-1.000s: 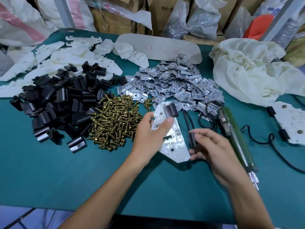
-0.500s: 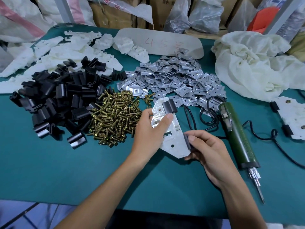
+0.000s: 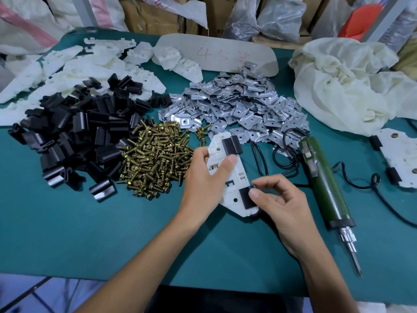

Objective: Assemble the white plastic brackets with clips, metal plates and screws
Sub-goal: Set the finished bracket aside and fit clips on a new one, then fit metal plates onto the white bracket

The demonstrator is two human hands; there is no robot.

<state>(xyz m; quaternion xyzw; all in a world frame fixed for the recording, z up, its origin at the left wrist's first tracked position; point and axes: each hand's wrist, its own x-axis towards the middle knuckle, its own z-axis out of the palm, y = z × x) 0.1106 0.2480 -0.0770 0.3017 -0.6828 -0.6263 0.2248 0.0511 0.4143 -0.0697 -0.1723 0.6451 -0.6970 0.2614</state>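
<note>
Both hands work on one white bracket (image 3: pixel 228 177), which is lifted a little over the green table (image 3: pixel 67 233), in front of the screws. The left hand (image 3: pixel 203 177) grips the bracket at its left edge, with the thumb pressed on the top face. The right hand (image 3: pixel 282 199) pinches a black clip (image 3: pixel 244 197) between thumb and forefinger at the lower end of the bracket. A second clip (image 3: pixel 232 144) sits on the upper end. To the left lies a heap of black clips (image 3: pixel 74 132), beside it a heap of brass screws (image 3: pixel 155 163), and behind those a heap of metal plates (image 3: pixel 237 109). A green electric screwdriver (image 3: pixel 325 181) lies just right of the hands, and more white brackets (image 3: pixel 79 68) are piled at the far left.
</note>
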